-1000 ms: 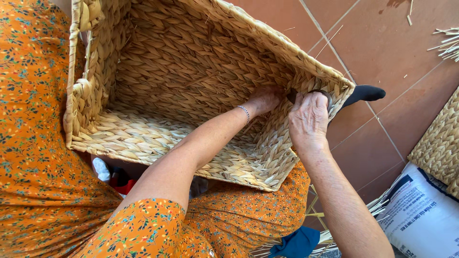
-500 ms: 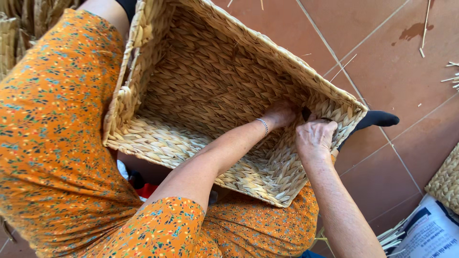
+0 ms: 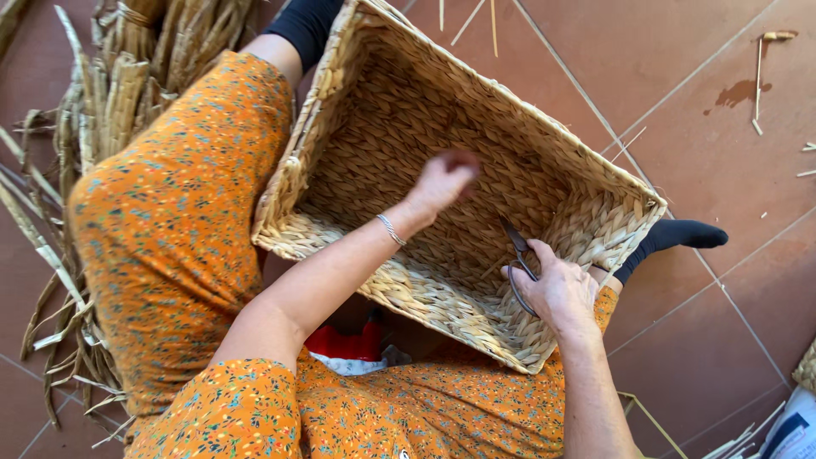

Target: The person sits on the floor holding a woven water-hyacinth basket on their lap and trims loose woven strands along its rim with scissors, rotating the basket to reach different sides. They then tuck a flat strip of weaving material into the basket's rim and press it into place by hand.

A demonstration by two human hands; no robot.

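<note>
Two hands work here: our right hand [image 3: 557,293] grips small scissors [image 3: 518,255], our left hand [image 3: 442,180], blurred, fingers loosely curled on nothing, hovers inside the woven basket [image 3: 476,110] on our lap, which looks fully woven, only trimming left.
</note>
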